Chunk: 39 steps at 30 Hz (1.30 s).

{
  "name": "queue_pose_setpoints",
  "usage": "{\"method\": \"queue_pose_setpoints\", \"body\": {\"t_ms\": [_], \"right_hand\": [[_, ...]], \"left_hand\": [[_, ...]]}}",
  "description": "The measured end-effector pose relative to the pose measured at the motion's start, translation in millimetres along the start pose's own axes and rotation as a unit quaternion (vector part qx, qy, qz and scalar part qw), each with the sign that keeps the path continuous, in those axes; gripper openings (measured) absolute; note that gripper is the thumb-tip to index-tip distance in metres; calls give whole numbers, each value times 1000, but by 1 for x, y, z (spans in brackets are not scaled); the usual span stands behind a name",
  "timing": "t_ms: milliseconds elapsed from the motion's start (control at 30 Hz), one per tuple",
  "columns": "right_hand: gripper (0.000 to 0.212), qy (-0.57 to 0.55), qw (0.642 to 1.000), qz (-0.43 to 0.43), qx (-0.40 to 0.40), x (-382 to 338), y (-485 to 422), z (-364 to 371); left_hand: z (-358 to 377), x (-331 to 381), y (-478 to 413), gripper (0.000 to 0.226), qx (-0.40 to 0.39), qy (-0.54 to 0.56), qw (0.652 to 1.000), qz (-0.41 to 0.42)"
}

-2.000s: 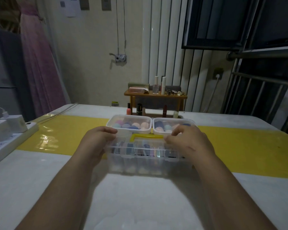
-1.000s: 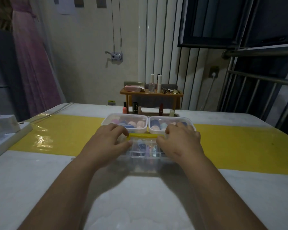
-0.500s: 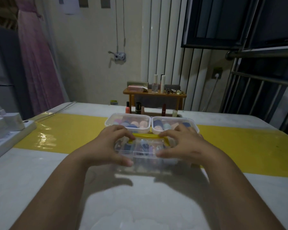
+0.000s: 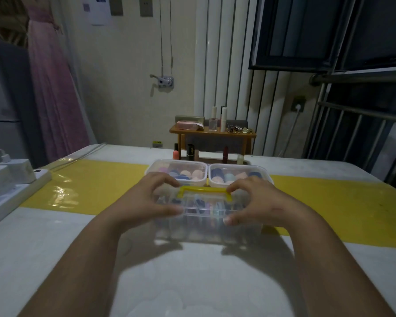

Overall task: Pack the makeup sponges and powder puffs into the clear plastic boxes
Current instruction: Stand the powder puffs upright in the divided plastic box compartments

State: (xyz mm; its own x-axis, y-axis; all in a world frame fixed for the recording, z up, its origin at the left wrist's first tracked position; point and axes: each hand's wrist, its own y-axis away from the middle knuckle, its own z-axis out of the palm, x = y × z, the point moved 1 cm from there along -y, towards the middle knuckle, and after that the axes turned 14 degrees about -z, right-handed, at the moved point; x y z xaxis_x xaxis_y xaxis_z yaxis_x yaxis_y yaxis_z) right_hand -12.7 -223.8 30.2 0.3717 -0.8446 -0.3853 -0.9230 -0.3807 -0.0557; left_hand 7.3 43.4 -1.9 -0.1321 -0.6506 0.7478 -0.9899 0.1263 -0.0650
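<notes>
Mid-table, straddling the near edge of the yellow strip (image 4: 329,202): one clear case (image 4: 206,217) with a yellow handle (image 4: 204,190), puffs inside, count unreadable through the plastic. Left hand (image 4: 146,202) and right hand (image 4: 261,200) each grip its lid, thumb on the near edge, fingers curled over the far edge at the handle ends. Just behind sit two small boxes, left box (image 4: 154,165) and right box (image 4: 262,171), side by side, sponges (image 4: 197,173) in both. Power strip (image 4: 14,191) is well apart, at the table (image 4: 192,282) left edge.

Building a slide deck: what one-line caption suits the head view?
Left hand and right hand grip the clear yellow-handled box, two sponge-filled boxes just behind it.
</notes>
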Motion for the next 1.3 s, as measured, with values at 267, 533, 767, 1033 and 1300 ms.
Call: {"method": "queue_pose_setpoints", "body": {"t_ms": [267, 533, 767, 1033, 1300], "right_hand": [[68, -60, 987, 140, 59, 4, 1, 0], [97, -98, 984, 134, -57, -16, 14, -5], [101, -31, 989, 132, -65, -13, 5, 2], [103, -16, 990, 134, -50, -8, 1, 6], [95, -13, 995, 94, 41, -11, 8, -13]], "left_hand": [[0, -4, 0, 60, -33, 94, 983, -153], [-4, 1, 6, 86, -105, -48, 981, -157], [-2, -2, 3, 85, -61, -77, 984, -150], [-3, -6, 0, 83, -16, -35, 991, -128], [-7, -5, -1, 90, 62, 106, 990, -73]]}}
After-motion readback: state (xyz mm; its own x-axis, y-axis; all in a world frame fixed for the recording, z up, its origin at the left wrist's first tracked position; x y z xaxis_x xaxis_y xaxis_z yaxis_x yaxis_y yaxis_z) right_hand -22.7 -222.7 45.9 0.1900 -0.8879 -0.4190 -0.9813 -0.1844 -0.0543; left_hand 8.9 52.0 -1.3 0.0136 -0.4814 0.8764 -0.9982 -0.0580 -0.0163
